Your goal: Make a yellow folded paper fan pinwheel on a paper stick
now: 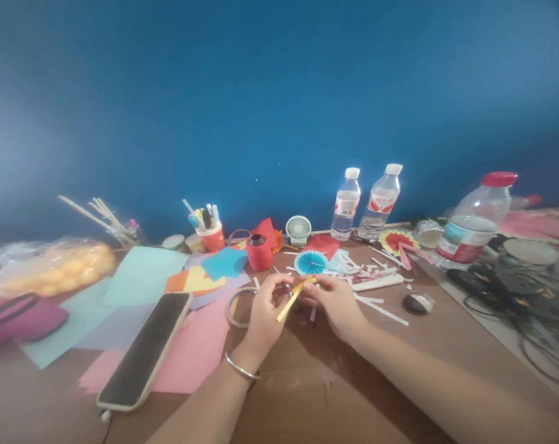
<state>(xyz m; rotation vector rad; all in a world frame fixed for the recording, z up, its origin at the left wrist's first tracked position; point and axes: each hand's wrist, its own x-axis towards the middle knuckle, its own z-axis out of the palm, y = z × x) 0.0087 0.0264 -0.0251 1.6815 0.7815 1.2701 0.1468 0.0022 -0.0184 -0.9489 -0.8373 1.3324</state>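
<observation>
Between my two hands is a narrow folded strip of yellow paper (289, 303), held above the brown table. My left hand (269, 307), with a silver bangle on the wrist, pinches it from the left side. The fingers of my right hand (334, 303) close on its far end. Just beyond my hands lies a blue pleated paper rosette (311, 263). A red spool of thread (260, 253) stands behind my left hand, and a roll of tape (240, 308) lies beside it. White paper strips (381, 309) are scattered to the right of my hands.
A phone (146, 351) lies on coloured paper sheets (194, 354) at left. Along the back stand a cup of pens (211, 236), a small fan (298, 230) and two water bottles (345, 206). At right are a larger bottle (474, 225), a mouse (419, 302) and black cables (506, 290).
</observation>
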